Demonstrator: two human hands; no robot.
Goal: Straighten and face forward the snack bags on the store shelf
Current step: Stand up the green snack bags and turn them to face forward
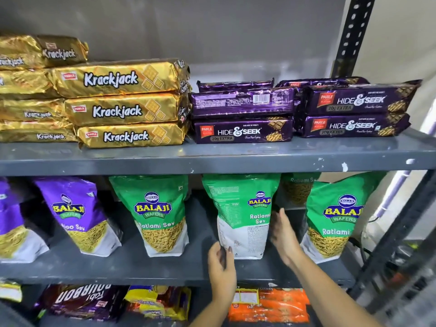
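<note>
Centre-right of frame, middle shelf (pixel 118 267): green Ratlami Sev bag (pixel 243 215) stands back-panel outward, left hand (pixel 220 263) fingers pinching its lower-left corner, right hand (pixel 284 234) fingers flat against its right edge.

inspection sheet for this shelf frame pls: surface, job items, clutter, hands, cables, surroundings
Surface: grey middle shelf, paint chipped on the edge above.
Job's things: turned Ratlami Sev bag shows its printed back; green bag and purple bag face front.
Clutter: Hide & Seek pack back-side out, top shelf.
Grippers: left hand at the turned bag's lower corner, right hand on its side.
Cables: nothing seen.
Surroundings: slotted upright, grey wall.
</note>
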